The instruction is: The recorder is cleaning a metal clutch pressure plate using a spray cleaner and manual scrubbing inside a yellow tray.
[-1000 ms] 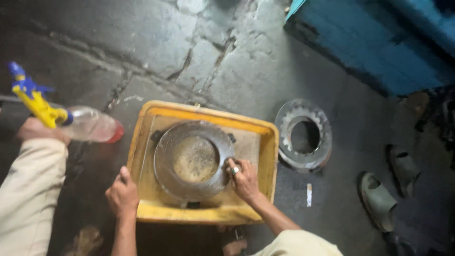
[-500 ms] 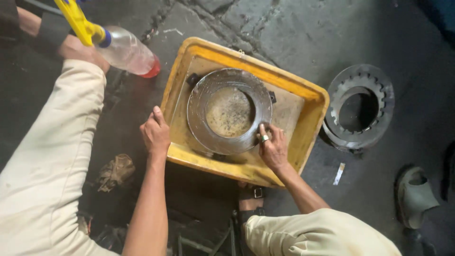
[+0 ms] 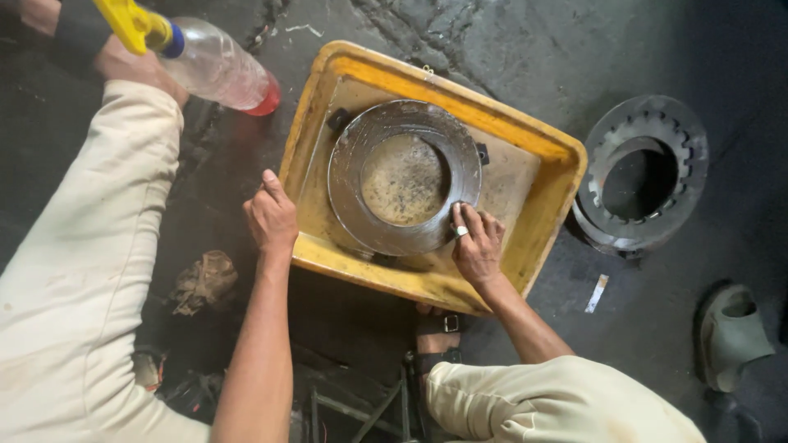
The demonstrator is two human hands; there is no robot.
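At far left another person's hand [image 3: 131, 66] holds a spray bottle [image 3: 215, 75]. The left hand [image 3: 271, 220] grasps the yellow tub's [image 3: 525, 246] near-left rim. Inside lies a metal ring [image 3: 349, 193]; the right hand [image 3: 478, 246] presses fingers on its near-right edge. A toothed ring [image 3: 694, 156] lies on the floor at right.

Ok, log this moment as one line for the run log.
left hand: gripping yellow tub rim | right hand: on metal ring disc edge | toothed ring: floor, beside tub

Cracked grey concrete floor [image 3: 509, 49] under yellow tub [image 3: 460, 107], toothed metal ring [image 3: 644, 172], sandal [image 3: 733, 335], rag [image 3: 203, 281].
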